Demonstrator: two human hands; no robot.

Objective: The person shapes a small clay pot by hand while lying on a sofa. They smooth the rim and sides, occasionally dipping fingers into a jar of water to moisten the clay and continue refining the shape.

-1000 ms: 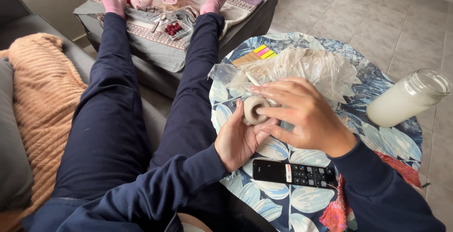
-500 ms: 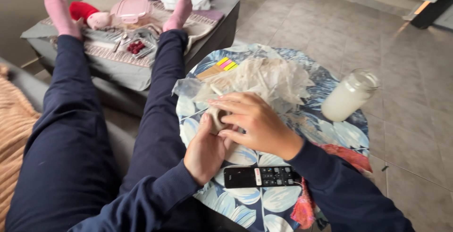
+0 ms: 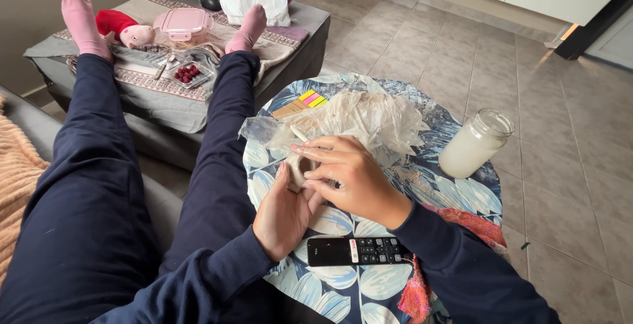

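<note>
A small pale clay cup (image 3: pixel 297 166) sits between both hands over a round table with a blue leaf-print cloth (image 3: pixel 369 291). My left hand (image 3: pixel 285 210) cradles it from below and from the left. My right hand (image 3: pixel 346 176) covers it from the right, with fingers curled over its rim. Crumpled clear plastic wrap (image 3: pixel 359 118) lies just behind the hands. A black remote control (image 3: pixel 356 251) lies on the cloth near my wrists.
A glass jar of cloudy white liquid (image 3: pixel 475 143) stands at the table's right. Coloured sticky notes (image 3: pixel 306 100) lie at its far edge, an orange-red cloth (image 3: pixel 461 228) at right. My legs rest on a low grey table (image 3: pixel 165 93) with a pink box, toy and berries.
The camera view has shifted so the room appears more to the left and further back. Both hands stay on the clay cup, with the right-hand fingers shifting on its rim.
</note>
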